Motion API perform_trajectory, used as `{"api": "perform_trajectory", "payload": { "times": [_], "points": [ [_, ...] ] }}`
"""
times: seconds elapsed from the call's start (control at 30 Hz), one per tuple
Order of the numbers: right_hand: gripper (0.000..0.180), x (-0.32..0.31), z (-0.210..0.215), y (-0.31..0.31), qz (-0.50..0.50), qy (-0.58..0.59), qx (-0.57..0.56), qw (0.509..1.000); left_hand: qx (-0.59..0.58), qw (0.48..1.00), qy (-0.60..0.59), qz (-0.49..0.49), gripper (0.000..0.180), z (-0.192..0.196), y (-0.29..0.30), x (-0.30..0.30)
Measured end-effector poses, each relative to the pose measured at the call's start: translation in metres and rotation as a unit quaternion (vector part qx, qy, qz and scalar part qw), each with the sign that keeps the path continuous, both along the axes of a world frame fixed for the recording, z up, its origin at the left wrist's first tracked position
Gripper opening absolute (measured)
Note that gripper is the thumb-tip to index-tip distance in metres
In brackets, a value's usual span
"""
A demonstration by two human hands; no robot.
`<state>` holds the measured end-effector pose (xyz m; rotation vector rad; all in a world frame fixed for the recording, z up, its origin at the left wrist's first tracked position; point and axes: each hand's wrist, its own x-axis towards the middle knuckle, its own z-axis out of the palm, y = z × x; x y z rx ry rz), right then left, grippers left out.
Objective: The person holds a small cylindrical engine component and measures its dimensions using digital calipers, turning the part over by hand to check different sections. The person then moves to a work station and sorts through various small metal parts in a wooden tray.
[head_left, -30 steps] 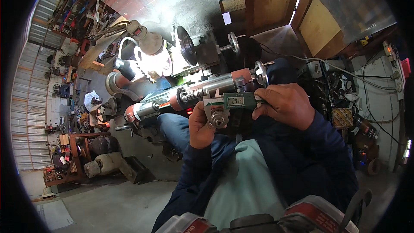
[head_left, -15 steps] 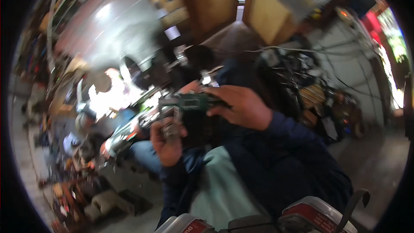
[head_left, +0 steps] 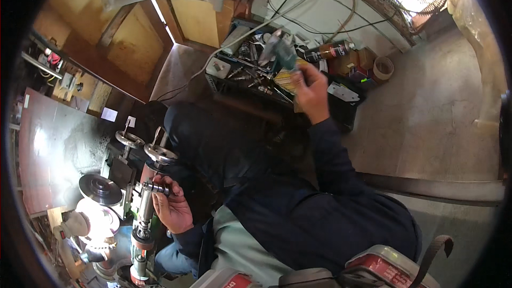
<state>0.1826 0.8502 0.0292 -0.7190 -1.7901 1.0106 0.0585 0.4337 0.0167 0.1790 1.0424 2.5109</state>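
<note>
Here, at the far left of the head view, a flat grey metal sheet (head_left: 58,149) leans behind a round metal disc (head_left: 100,189) and two small handwheels (head_left: 160,154), while the left hand (head_left: 173,208) rests against a long red-and-silver power tool (head_left: 141,218) lying low in the frame, its fingers (head_left: 160,194) curled around a short black side handle (head_left: 156,187) that sticks out from the tool's body. A dark blue sleeve (head_left: 341,181) runs up the middle to the right hand (head_left: 312,93), raised well apart from the left over a cluttered black tool tray (head_left: 341,109) on the floor; its fingers are pinched around a small blurred grey-green object (head_left: 282,53), too smeared to identify. Just right of it lie a spray can (head_left: 330,50) and a roll of tape (head_left: 383,67) near the concrete floor (head_left: 426,122)
</note>
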Motion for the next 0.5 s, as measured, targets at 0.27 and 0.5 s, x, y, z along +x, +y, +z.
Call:
{"api": "perform_trajectory", "payload": {
  "times": [0.27, 0.5],
  "points": [
    [0.059, 0.126, -0.043, 0.106, -0.359, -0.304, 0.016, 0.882, -0.078, 0.996, 0.042, 0.016, 0.048, -0.004, 0.017, -0.005],
    [0.069, 0.162, -0.113, 0.09, -0.42, -0.489, -0.207, 0.736, -0.096, 0.994, 0.037, -0.038, 0.041, 0.022, 0.014, -0.003]
  ]
}}
